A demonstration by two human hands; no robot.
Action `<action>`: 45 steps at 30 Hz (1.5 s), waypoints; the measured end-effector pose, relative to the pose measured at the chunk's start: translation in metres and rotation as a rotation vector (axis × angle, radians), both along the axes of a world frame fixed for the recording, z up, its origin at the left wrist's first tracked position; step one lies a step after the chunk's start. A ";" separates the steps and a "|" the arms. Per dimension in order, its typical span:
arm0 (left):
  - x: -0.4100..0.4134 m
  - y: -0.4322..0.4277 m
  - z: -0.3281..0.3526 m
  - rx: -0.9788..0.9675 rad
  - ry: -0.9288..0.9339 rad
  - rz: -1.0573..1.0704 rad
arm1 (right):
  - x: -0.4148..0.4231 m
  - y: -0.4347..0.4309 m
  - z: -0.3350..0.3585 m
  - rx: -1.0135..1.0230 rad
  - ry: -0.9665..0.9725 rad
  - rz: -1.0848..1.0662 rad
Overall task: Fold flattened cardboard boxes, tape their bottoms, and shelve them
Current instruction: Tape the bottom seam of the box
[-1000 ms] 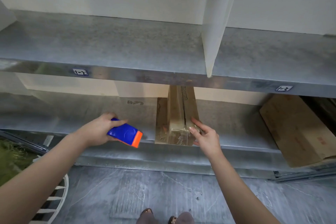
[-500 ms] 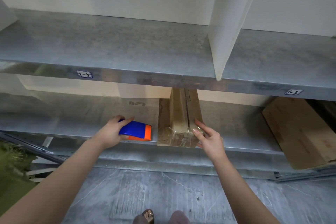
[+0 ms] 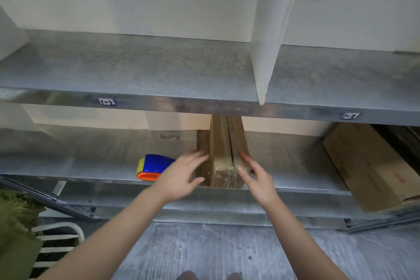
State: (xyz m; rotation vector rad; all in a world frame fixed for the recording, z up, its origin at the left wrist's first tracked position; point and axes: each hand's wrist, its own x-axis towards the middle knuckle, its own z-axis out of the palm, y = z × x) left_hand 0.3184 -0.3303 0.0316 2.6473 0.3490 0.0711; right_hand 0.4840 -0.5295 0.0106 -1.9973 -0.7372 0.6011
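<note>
- The folded cardboard box (image 3: pixel 223 154) was narrow and brown, with a dark seam running along its upper face.
- Clear, wrinkled tape covered the box's near end and wrapped over its front edge.
- The box stood on the lower metal shelf (image 3: pixel 91 166), its taped end at the shelf's front lip and its far end hidden under the upper shelf (image 3: pixel 136 70).
- The left hand (image 3: pixel 181 177) was at the box's left side, holding nothing, fingers spread and reaching toward the cardboard. Motion blur made it impossible to tell whether the fingertips touched it.
- The right hand (image 3: pixel 256 179) was at the box's right side, fingers straight and lying against the near right corner, with the thumb by the taped end.
- The box sat between the two hands.
- A blue tape dispenser (image 3: pixel 153 165) with orange and yellow parts lay left of the box, just beyond the left hand and free of it.
- A larger cardboard box (image 3: pixel 372 166) lay well to the right of the narrow box.
</note>
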 end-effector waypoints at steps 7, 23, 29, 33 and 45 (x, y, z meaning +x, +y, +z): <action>0.034 -0.057 -0.007 0.084 -0.087 -0.022 | -0.007 -0.020 -0.002 -0.161 -0.464 0.031; 0.029 -0.080 -0.024 -0.329 -0.223 0.414 | -0.011 -0.005 -0.010 0.095 -0.036 -0.123; 0.042 -0.080 -0.023 -0.446 -0.222 0.569 | 0.006 -0.013 -0.005 0.144 0.147 -0.098; 0.049 -0.068 -0.021 -0.308 -0.211 0.528 | 0.012 -0.006 -0.004 0.077 0.008 -0.122; 0.036 -0.020 -0.002 -0.153 -0.010 0.173 | 0.042 -0.026 0.010 -0.035 -0.087 0.192</action>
